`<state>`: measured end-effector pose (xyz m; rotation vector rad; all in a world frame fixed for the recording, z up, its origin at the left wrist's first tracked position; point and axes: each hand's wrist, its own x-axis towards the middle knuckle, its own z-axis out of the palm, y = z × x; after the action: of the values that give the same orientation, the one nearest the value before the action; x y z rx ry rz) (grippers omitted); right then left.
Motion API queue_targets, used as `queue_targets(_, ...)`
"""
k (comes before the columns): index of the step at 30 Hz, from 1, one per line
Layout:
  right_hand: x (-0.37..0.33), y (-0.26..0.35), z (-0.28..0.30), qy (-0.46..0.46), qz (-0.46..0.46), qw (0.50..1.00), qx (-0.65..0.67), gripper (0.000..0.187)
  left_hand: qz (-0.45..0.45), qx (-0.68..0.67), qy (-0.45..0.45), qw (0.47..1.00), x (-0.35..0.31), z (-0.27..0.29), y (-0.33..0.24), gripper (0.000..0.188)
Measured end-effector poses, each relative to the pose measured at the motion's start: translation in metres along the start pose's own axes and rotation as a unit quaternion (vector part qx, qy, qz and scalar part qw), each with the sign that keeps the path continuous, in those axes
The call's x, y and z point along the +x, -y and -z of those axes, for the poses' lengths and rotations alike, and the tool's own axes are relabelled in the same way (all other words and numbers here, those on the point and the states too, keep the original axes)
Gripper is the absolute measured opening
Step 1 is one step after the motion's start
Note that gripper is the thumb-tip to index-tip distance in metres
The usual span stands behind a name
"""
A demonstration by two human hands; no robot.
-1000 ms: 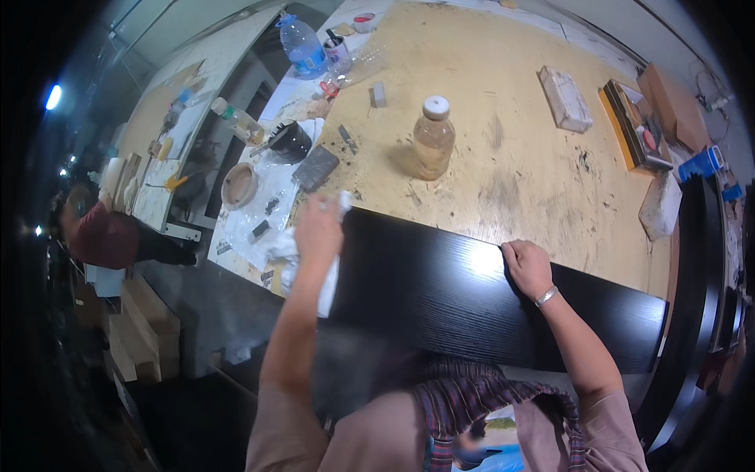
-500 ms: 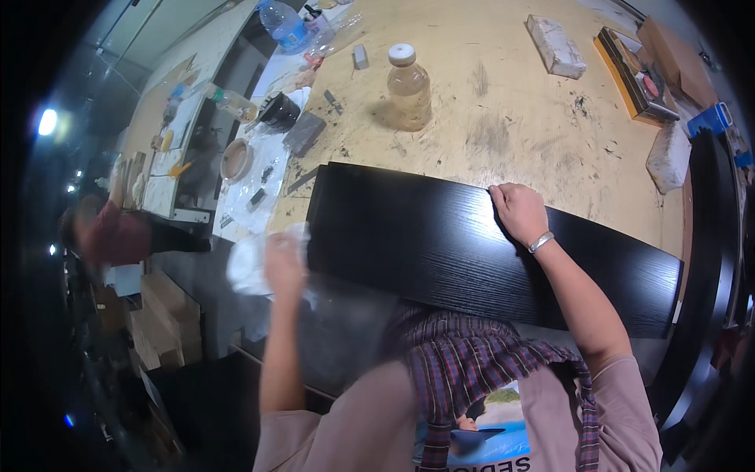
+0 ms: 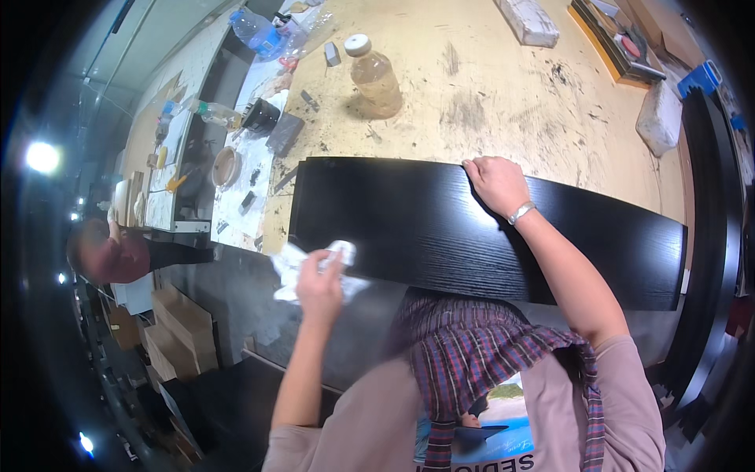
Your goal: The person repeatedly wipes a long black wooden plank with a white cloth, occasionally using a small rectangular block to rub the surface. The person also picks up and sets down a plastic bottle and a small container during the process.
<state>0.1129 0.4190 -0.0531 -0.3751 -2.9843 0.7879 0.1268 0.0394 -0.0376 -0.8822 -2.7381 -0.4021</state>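
Observation:
A long glossy black board (image 3: 393, 220) with a fine wood grain lies across the near side of the worktable. My left hand (image 3: 321, 285) grips a crumpled white cloth (image 3: 291, 271) at the board's near left corner. Part of the cloth touches the board, and the rest hangs beyond its edge. On the far edge, right of the middle, rests my right hand (image 3: 499, 186). Its thumb and fingers are closed over that edge of the board.
On the yellowish, stained worktable (image 3: 440, 94) stands a capped bottle of cloudy liquid (image 3: 376, 85). To its left are a black cup (image 3: 261, 116), a grey block (image 3: 285, 135) and a round dish (image 3: 226, 167). Wrapped white blocks (image 3: 659, 119) lie at right. Another person (image 3: 114, 252) is at far left.
My left hand has brought the white cloth rightward, from outside the board's left end onto its near left corner. My right hand still holds the far edge. The view has shifted slightly.

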Motion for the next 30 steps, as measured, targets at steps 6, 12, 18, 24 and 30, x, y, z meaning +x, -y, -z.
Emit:
queue_targets(6,0.002,0.003,-0.003,0.005,0.002,1.0,0.017,0.049,-0.166,-0.127,0.101,0.973,0.008,-0.012,-0.114,0.024)
queue_targets(12,0.003,-0.002,0.0,-0.005,0.011,1.0,0.007,0.049,0.117,0.007,0.066,0.991,0.058,-0.002,-0.006,0.02)
queue_targets(18,0.002,0.006,-0.005,0.009,0.018,1.0,0.002,0.048,0.106,0.089,0.011,0.99,0.131,-0.049,0.023,0.025)
queue_targets(24,0.001,0.004,0.005,0.0,-0.007,1.0,0.012,0.047,0.048,0.073,0.035,0.996,0.132,-0.054,0.009,0.03)
queue_targets(30,0.0,0.004,0.0,-0.008,0.007,1.0,0.012,0.046,0.082,0.078,0.008,0.994,0.163,-0.048,0.038,0.023)
